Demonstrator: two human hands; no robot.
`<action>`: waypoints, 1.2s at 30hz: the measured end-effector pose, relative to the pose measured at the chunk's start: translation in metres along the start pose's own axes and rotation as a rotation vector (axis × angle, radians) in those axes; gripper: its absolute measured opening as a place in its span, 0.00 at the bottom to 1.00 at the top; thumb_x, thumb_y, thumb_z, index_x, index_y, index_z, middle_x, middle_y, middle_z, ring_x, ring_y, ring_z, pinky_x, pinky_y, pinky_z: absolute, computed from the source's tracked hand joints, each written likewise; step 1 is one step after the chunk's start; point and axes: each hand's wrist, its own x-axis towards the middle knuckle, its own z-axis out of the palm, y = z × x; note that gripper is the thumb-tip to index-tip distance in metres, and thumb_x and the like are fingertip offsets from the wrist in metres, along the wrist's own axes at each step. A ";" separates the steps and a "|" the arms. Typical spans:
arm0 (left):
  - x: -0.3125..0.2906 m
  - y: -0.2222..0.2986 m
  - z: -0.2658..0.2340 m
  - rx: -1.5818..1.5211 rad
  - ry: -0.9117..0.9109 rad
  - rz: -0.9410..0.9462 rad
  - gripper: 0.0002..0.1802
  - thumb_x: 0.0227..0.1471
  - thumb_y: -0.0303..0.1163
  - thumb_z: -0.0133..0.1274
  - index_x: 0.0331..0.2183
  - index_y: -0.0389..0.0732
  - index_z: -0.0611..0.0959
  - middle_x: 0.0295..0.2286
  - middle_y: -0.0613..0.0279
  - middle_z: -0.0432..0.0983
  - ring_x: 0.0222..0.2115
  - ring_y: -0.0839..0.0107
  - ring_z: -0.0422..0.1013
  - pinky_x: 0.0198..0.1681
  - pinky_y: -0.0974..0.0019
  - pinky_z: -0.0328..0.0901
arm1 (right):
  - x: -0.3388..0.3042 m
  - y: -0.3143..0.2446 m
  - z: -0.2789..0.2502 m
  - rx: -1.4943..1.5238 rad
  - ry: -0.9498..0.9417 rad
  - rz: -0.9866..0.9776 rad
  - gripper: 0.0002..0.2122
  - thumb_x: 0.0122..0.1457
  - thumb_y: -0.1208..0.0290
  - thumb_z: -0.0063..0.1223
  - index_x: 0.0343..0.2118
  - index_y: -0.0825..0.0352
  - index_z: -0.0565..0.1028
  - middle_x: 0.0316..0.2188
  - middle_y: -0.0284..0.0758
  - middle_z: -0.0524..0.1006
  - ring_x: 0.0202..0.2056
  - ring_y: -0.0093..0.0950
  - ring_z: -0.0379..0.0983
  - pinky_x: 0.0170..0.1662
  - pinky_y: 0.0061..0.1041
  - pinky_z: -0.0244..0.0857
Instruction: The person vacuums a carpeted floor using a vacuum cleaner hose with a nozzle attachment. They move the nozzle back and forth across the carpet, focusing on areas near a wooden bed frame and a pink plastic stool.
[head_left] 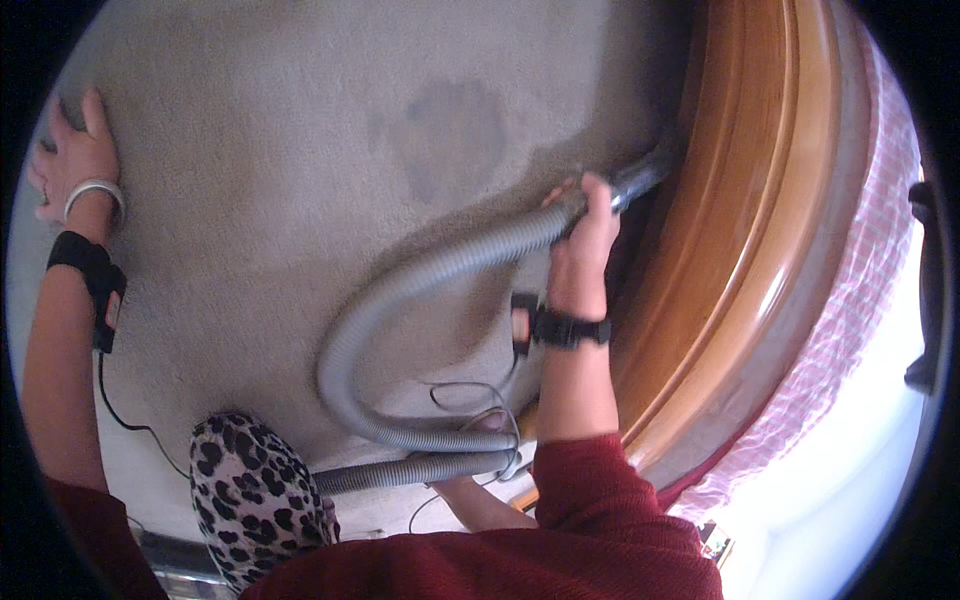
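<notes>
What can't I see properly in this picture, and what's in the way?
All in the head view:
Tip of the shiny tube: lost in blur and shadow beside the wooden frame.
Far end of the grey hose: hidden behind the spotted knee.
Some fingers of the right hand: behind hand and hose.
Black thing: cut off by the round edge.

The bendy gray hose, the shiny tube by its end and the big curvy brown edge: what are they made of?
The hose looks like dull, flexible plastic: it has ridges all along and bends in a loop. The tube may be metal or chrome-look plastic, because it gleams silvery. The brown edge looks like varnished wood, with a honey color and glossy highlights, though it could be a wood-look coating.
</notes>
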 end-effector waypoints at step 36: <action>-0.006 0.021 -0.036 0.038 -0.024 -0.020 0.37 0.52 0.68 0.36 0.61 0.68 0.61 0.62 0.52 0.53 0.63 0.53 0.48 0.58 0.34 0.43 | -0.001 0.001 0.047 0.044 -0.167 -0.002 0.09 0.51 0.71 0.55 0.31 0.68 0.69 0.19 0.38 0.72 0.18 0.32 0.71 0.22 0.33 0.69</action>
